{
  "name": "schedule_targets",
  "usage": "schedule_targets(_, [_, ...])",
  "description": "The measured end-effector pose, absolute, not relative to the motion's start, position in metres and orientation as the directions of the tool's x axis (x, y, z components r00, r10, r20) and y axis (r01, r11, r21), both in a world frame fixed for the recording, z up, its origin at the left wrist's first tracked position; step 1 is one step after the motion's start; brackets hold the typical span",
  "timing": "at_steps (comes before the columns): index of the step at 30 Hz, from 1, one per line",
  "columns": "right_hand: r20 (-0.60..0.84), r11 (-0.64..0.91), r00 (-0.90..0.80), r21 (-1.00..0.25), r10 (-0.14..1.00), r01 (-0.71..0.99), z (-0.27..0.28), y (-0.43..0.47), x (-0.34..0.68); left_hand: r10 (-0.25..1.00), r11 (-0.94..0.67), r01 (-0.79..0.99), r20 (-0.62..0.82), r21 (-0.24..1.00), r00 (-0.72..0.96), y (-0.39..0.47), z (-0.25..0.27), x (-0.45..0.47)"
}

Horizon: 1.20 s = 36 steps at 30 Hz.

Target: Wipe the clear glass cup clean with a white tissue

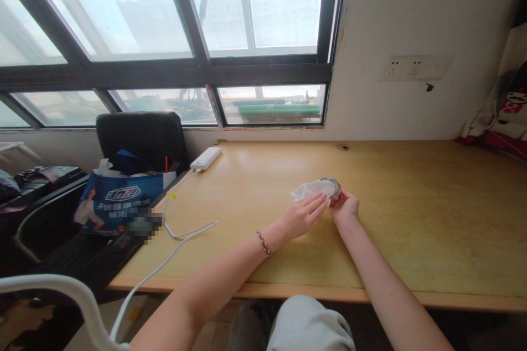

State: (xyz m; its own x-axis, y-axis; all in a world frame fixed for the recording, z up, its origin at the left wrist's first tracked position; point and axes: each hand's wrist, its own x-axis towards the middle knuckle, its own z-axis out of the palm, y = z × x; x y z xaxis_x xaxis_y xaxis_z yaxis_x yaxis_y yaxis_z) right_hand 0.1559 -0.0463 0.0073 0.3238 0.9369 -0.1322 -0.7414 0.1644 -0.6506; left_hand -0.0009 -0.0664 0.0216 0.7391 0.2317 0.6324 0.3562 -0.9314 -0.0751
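My right hand (345, 207) is closed round a small, round, clear object with a dark rim, like a glass cup (329, 182), just above the table. Much of it is hidden by my fingers, so its exact kind is unclear. My left hand (303, 214), with a braided bracelet at the wrist, presses its fingers together on a thin white tissue or cloth (303, 192). One end of this white sheet sticks out to the left, while the other lies against the clear object. Both hands meet over the middle of the table.
The wooden table (432, 219) stands below a window. A white power bank (206, 159) lies at its back left, with a white cable (177, 237) running forward. A blue bag (119, 197) rests on a black chair (140, 131). Sockets (405, 68) are on the wall.
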Motion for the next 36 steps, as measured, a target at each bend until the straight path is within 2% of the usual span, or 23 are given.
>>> schedule_targets(7, [-0.212, 0.039, 0.19, -0.565, 0.959, -0.824, 0.015, -0.056, 0.133, 0.213, -0.941, 0.331, 0.639, -0.069, 0.739, -0.068, 0.032, -0.001])
schedule_targets(12, [-0.221, -0.015, 0.131, -0.558, 0.966, -0.83, 0.022, -0.062, 0.123, 0.316, -0.909, 0.416, 0.654, 0.002, 0.687, -0.056, 0.035, -0.009])
schedule_targets(15, [-0.227, 0.005, 0.166, -0.576, 0.96, -0.818, 0.025, -0.062, 0.124, 0.461, -0.859, 0.484, 0.667, 0.168, 0.585, -0.049, 0.032, -0.014])
schedule_targets(18, [-0.242, 0.04, 0.219, -0.58, 0.945, -0.814, 0.025, -0.06, 0.129, 0.63, -0.768, 0.487, 0.627, 0.417, 0.457, -0.046, 0.027, -0.015])
schedule_targets(21, [-0.213, 0.078, 0.255, -0.604, 0.943, -0.793, 0.023, -0.058, 0.134, 0.792, -0.61, 0.429, 0.52, 0.666, 0.321, -0.047, 0.024, -0.009])
schedule_targets(23, [-0.149, 0.135, 0.299, -0.649, 0.943, -0.748, 0.023, -0.057, 0.136, 0.884, -0.462, 0.329, 0.401, 0.823, 0.239, -0.048, 0.024, -0.003])
schedule_targets(25, [-0.057, 0.228, 0.371, -0.702, 0.927, -0.675, 0.024, -0.057, 0.137, 0.946, -0.283, 0.161, 0.247, 0.945, 0.211, -0.049, 0.023, 0.002])
schedule_targets(27, [0.048, 0.327, 0.452, -0.757, 0.891, -0.565, 0.026, -0.059, 0.135, 0.964, -0.095, -0.029, 0.1, 0.995, 0.248, -0.049, 0.023, 0.006])
schedule_targets(30, [0.23, 0.421, 0.511, -0.857, 0.828, -0.297, 0.03, -0.065, 0.13, 0.927, 0.141, -0.252, -0.039, 0.957, 0.373, -0.051, 0.021, 0.008])
schedule_targets(32, [0.354, 0.431, 0.497, -0.901, 0.792, -0.044, 0.031, -0.07, 0.127, 0.889, 0.258, -0.322, -0.093, 0.911, 0.448, -0.053, 0.02, 0.009])
schedule_targets(34, [0.471, 0.416, 0.451, -0.882, 0.758, 0.222, 0.031, -0.075, 0.123, 0.86, 0.335, -0.343, -0.135, 0.878, 0.493, -0.055, 0.018, 0.009])
schedule_targets(36, [0.564, 0.4, 0.365, -0.807, 0.74, 0.435, 0.03, -0.078, 0.122, 0.835, 0.374, -0.344, -0.152, 0.861, 0.528, -0.055, 0.017, 0.009])
